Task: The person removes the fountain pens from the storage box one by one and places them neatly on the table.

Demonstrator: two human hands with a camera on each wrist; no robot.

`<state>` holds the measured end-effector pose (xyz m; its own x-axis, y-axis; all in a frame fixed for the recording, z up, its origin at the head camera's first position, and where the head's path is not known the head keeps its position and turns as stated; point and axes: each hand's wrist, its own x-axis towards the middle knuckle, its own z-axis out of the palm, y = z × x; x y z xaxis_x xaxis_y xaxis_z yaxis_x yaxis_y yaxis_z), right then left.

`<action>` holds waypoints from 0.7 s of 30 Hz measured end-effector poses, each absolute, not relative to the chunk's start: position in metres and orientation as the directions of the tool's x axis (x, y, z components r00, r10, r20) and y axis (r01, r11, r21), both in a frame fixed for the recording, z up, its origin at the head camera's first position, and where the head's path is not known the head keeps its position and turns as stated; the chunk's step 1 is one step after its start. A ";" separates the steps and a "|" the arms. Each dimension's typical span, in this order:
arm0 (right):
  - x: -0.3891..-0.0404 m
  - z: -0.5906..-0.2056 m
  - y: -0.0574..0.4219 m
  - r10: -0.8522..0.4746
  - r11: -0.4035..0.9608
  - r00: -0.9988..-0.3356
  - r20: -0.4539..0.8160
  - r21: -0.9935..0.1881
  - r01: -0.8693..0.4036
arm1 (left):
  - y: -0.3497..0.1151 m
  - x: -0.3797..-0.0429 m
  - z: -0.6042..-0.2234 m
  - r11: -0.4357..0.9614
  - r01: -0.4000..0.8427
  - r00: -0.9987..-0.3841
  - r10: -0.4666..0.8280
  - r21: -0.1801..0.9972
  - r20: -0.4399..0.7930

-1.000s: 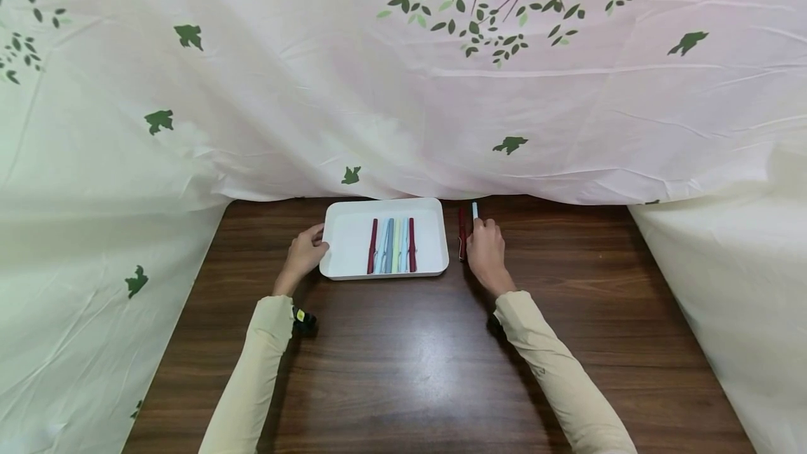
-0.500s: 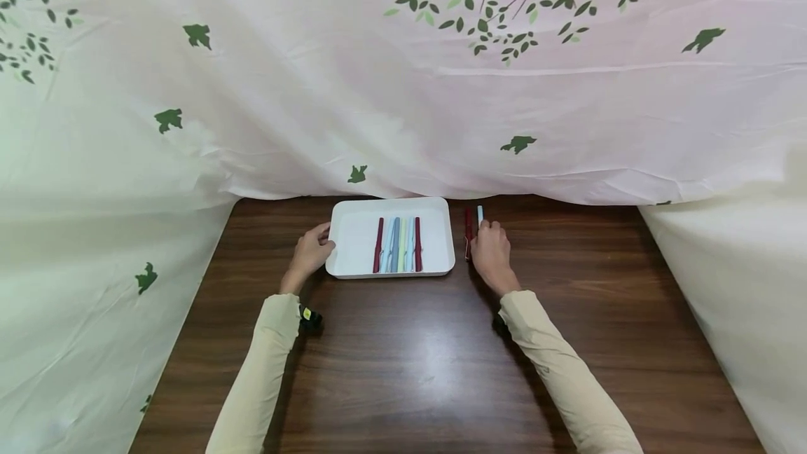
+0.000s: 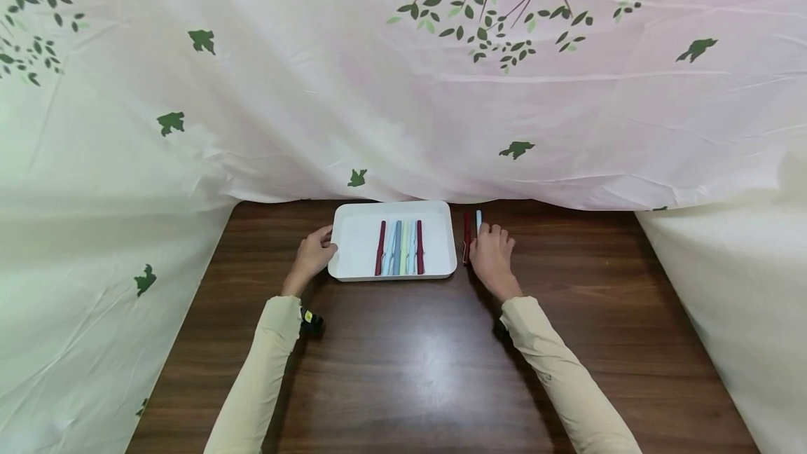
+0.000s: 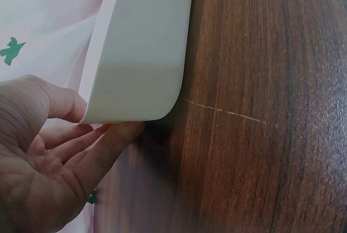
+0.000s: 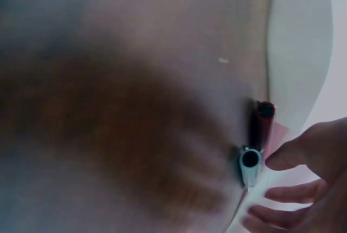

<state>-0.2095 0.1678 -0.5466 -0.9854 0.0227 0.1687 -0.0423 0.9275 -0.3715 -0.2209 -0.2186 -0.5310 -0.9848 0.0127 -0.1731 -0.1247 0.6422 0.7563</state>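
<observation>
The left hand [image 3: 313, 253] grips the left end of a white tray [image 3: 353, 210]; in the left wrist view its thumb lies at the tray's rim and its fingers against the end wall. Several pens lie side by side in the tray, with a dark red pen [image 3: 381, 249] at the left, a yellow-green pen [image 3: 405, 249] near the middle and another dark red pen [image 3: 419, 247] at the right. The right hand [image 3: 494, 256] is over a light blue pen [image 3: 478, 218], fingers spread; contact is unclear. A dark red pen [image 3: 467, 237] lies beside it.
The dark wooden table [image 3: 403, 363] extends toward the person and to the right. A white curtain [image 3: 403, 125] with printed leaves and birds hangs just behind the tray and at both sides.
The view has shifted slightly. The light blue pen lies a little closer to the dark red pen beside it, and the right hand's fingers are more spread. The left hand stays at the tray.
</observation>
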 end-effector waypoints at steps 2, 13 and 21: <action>-0.209 -0.547 0.168 0.010 0.945 -0.984 0.177 -0.324 -0.049 | -0.218 -0.221 -0.531 0.645 -0.125 -0.985 0.013 0.754 -0.174; -0.212 -0.545 0.166 -0.048 0.937 -0.966 0.253 -0.324 -0.131 | -0.217 -0.221 -0.530 0.645 -0.121 -0.985 0.015 0.755 -0.170; -0.211 -0.537 0.154 -0.078 0.889 -0.920 0.384 -0.391 -0.239 | -0.217 -0.221 -0.528 0.646 -0.126 -0.984 0.014 0.753 -0.177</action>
